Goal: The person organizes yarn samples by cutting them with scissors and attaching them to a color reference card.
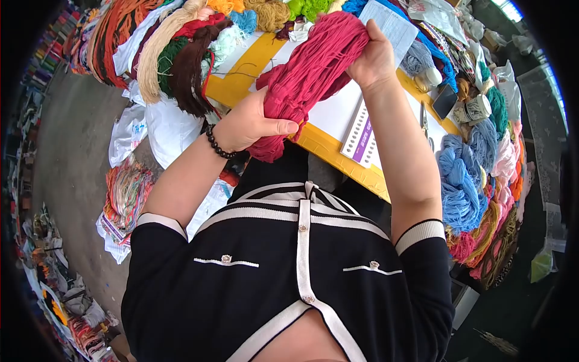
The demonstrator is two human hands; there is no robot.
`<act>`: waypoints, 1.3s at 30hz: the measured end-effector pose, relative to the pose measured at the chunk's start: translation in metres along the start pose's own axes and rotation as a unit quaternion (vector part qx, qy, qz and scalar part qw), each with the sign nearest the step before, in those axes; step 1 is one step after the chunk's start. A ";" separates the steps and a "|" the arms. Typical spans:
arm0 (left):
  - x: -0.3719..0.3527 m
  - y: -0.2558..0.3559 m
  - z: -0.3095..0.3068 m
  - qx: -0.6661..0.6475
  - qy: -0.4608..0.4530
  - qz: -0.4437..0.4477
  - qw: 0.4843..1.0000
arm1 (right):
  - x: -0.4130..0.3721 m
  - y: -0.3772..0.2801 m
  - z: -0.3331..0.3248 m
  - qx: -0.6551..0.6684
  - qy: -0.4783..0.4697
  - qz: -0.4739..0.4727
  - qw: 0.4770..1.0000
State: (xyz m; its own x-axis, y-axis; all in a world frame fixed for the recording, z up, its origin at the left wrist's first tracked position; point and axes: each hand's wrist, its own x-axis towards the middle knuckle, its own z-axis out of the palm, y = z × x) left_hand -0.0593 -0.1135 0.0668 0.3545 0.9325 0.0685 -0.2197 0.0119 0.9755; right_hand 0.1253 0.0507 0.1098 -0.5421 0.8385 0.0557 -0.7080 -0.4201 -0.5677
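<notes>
A thick crimson-pink skein of yarn (319, 60) is held slantwise over the yellow-edged table (344, 160). My left hand (250, 122), with a dark beaded bracelet (218, 143) at the wrist, grips its lower end, the thumb lying across the strands. Around the upper end curls my right hand (372, 57), its thumb pointing up and some fingers hidden behind the yarn. Below the skein, a white card with a purple strip (363, 137) and rows of dark spots lies on white paper.
Scissors (424, 122), a black phone (445, 101) and a jar (473, 110) lie at the table's right. Blue skeins (459, 184) hang over that side. Dark brown yarn (196, 69) and other coloured hanks drape at the back left. A multicoloured yarn bundle (128, 196) sits low on the left.
</notes>
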 end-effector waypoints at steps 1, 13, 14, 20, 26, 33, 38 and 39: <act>0.000 0.001 0.003 -0.001 0.005 0.001 1.000 | 0.003 0.002 -0.013 0.034 0.007 0.012 0.999; 0.004 0.006 0.002 -0.142 -0.014 -0.040 0.989 | -0.017 0.004 -0.038 -0.503 0.103 0.293 0.806; 0.003 0.006 0.002 -0.125 -0.001 -0.028 0.992 | -0.028 0.008 -0.027 -0.571 0.075 0.274 0.770; 0.010 0.010 0.007 -0.053 0.035 0.025 0.998 | -0.096 0.036 0.012 -0.599 -0.098 0.140 0.783; 0.014 0.012 0.008 -0.061 0.056 0.017 0.996 | -0.112 0.007 0.010 -0.436 -0.040 0.079 0.896; 0.020 0.001 0.012 -0.058 0.076 0.001 0.995 | -0.113 -0.018 -0.015 -0.146 -0.025 0.055 0.987; 0.025 -0.003 0.013 -0.023 0.063 -0.033 0.997 | -0.112 -0.022 -0.016 -0.119 -0.038 0.001 0.992; 0.026 -0.001 0.014 -0.023 0.062 -0.034 0.997 | -0.111 -0.023 -0.017 -0.118 -0.037 0.001 0.992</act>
State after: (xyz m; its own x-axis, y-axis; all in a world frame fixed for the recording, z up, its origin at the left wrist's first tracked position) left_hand -0.0375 -0.0944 0.0706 0.2549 0.9666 -0.0259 -0.2413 0.0895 0.9663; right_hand 0.2094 -0.0271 0.1023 -0.5809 0.8066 0.1097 -0.5859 -0.3207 -0.7442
